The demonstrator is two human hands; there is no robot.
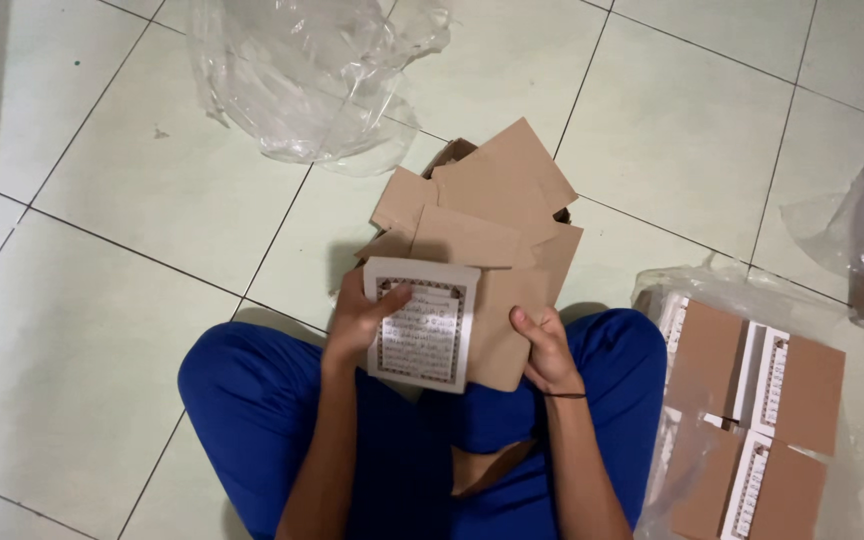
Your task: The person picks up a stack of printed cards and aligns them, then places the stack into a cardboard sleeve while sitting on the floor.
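Matt cardboard sleeves point(497, 215), glossy floor tiles point(82, 330)

Blue trousers point(252, 400) on both legs. Forearms bare, no sleeves visible. Thin dark band point(564, 396) around right wrist.

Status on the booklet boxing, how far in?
Done: several boxed booklets lie stacked in plastic wrap at the person's right. In hand: left hand holds a white booklet, right hand a flat brown cardboard sleeve. Left: loose cardboard sleeves piled ahead.
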